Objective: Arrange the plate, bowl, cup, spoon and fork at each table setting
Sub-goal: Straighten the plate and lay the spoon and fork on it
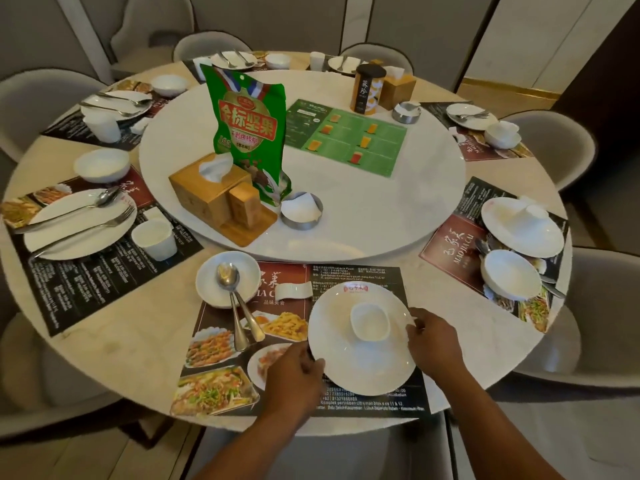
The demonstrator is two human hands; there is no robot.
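- left grip (298,372) and right grip (433,341) both have fingers curled on the plate (346,368), pinching opposite edges
- cup (370,322) sits upright on the plate, right between the two grips
- bowl (207,282) is up past the left grip on the bench (138,341), with the spoon (227,275) lying in it

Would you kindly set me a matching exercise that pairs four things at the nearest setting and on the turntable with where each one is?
Things:
1. plate
2. cup
3. spoon
4. green snack bag

Places:
A. stands upright on the turntable
B. its head rests in the bowl
C. sits on the plate
D. held at its rim by the left hand and right hand

Pairs: 1-D, 2-C, 3-B, 4-A.
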